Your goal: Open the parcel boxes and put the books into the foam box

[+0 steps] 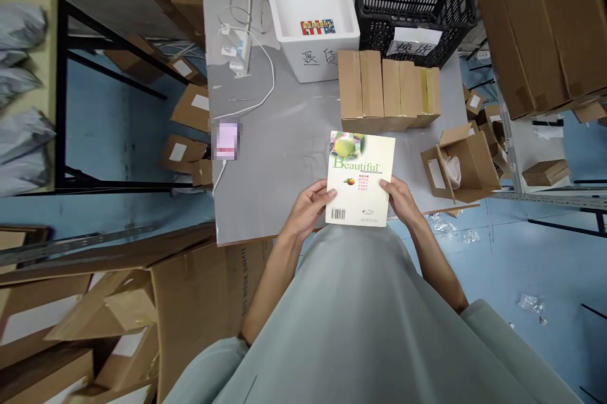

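Observation:
A cream-coloured book is held up in front of me near the table's front edge. It bears the word "Beautiful", fruit pictures and a barcode at its lower left. My left hand grips the left edge, thumb on the cover side I see and fingers behind. On the opposite edge, my right hand pinches the book the same way. Just beyond the book stand several closed brown cardboard boxes. An open cardboard box with a whitish plastic item inside lies to the right of my right hand.
The grey table carries a white bin with a colourful printed item inside, a black crate, a power strip with cables and a pinkish, blurred device. A large carton full of boxes stands at lower left.

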`<state>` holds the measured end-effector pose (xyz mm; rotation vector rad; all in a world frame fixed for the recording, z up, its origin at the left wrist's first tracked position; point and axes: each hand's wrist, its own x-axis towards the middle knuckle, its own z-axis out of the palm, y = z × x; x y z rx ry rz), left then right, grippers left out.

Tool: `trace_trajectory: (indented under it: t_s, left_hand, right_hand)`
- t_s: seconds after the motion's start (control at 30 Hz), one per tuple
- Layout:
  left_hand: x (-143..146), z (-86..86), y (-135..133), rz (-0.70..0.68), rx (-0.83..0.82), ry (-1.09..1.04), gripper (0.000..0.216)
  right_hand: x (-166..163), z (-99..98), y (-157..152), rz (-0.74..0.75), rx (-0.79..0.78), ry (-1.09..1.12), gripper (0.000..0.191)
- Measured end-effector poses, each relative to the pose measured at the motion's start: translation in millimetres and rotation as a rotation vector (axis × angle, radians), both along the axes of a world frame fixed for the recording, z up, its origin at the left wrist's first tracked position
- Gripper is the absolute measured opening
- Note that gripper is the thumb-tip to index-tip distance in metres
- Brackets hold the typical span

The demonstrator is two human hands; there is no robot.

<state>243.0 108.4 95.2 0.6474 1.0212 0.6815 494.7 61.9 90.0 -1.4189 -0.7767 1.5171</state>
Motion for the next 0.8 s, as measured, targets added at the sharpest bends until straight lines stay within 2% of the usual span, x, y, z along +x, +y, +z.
trace_trajectory:
  t_s: [0.17, 0.27, 0.37, 0.47, 0.57, 0.63, 0.7, 0.8]
  left_hand:
    - [15, -2.3, -6, 0.163, 0.159, 0.145, 0.06]
    - [30, -4.4, -15, 0.21, 0.321, 0.304, 0.051]
    - [44, -7.0, -27, 0.143, 0.505, 0.449, 0.036]
    - [53, -8.0, -39, 0.06, 0.721, 0.596, 0.031]
    - [53, -4.6, -44, -0.069, 0.873, 0.641, 0.035]
    - [47, -1.1, -40, -0.108, 0.885, 0.617, 0.033]
    - [34, 1.0, -29, -0.023, 0.832, 0.621, 0.033]
    - [11, 0.5, -9, 0.123, 0.619, 0.577, 0.057]
  right_hand:
    - [-2, -23.7, 12, -0.067, 0.011, -0.382, 0.064]
    - [-18, -28.9, 13, 0.043, -0.011, -0.308, 0.069]
    - [-44, -24.9, 10, 0.08, 0.042, -0.161, 0.072]
    - [-62, -20.1, 7, -0.011, 0.052, -0.173, 0.064]
    - [-60, -17.7, 8, -0.11, 0.013, -0.17, 0.057]
    - [-50, -14.8, 8, -0.12, -0.019, -0.114, 0.055]
    - [-38, -9.4, 5, -0.086, -0.068, -0.023, 0.054]
    - [-24, 2.0, 0, -0.03, -0.135, 0.129, 0.055]
